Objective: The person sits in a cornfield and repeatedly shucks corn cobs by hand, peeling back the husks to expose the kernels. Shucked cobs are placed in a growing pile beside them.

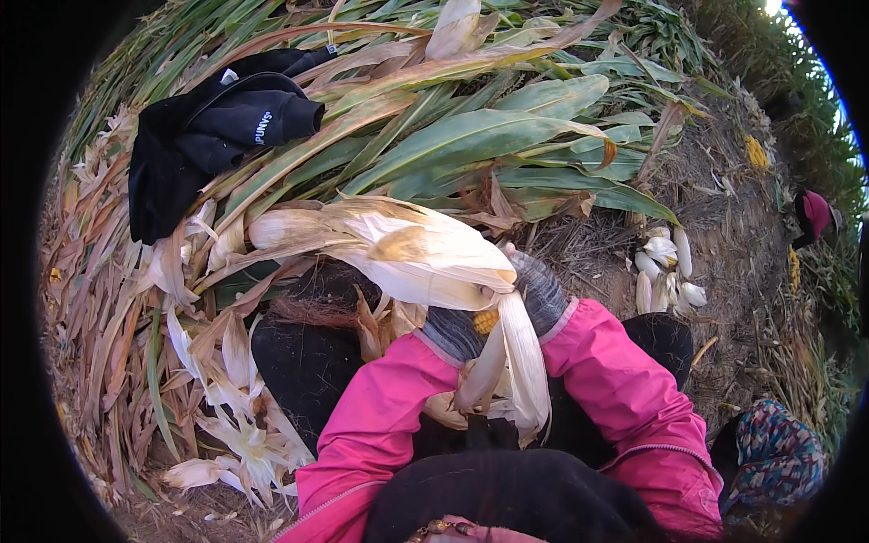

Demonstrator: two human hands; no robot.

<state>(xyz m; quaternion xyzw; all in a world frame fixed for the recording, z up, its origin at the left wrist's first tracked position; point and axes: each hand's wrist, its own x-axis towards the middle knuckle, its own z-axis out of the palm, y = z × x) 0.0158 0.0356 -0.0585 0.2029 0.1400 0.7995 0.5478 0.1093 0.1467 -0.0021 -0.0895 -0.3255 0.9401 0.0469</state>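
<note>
An ear of corn [485, 322] is between my two hands, with yellow kernels showing in a small gap. Pale dry husk [434, 265] spreads from it to the upper left, and a loose strip of husk hangs toward my lap. My left hand [453, 334], in grey knit, grips the ear from the left, its fingers mostly hidden under the husk. At the right side of the husk, my right hand [538, 288], also in grey knit, holds on where the leaves come together. A fingertip shows at its upper edge.
Cut corn stalks with green leaves [461, 139] lie ahead of me. A black garment [224, 136] rests on them. Shed husks [251, 441] pile up at left. Several pale ears [662, 268] lie on soil at right, near a patterned cloth bundle [781, 451]. Yellow ears [755, 151] lie farther off.
</note>
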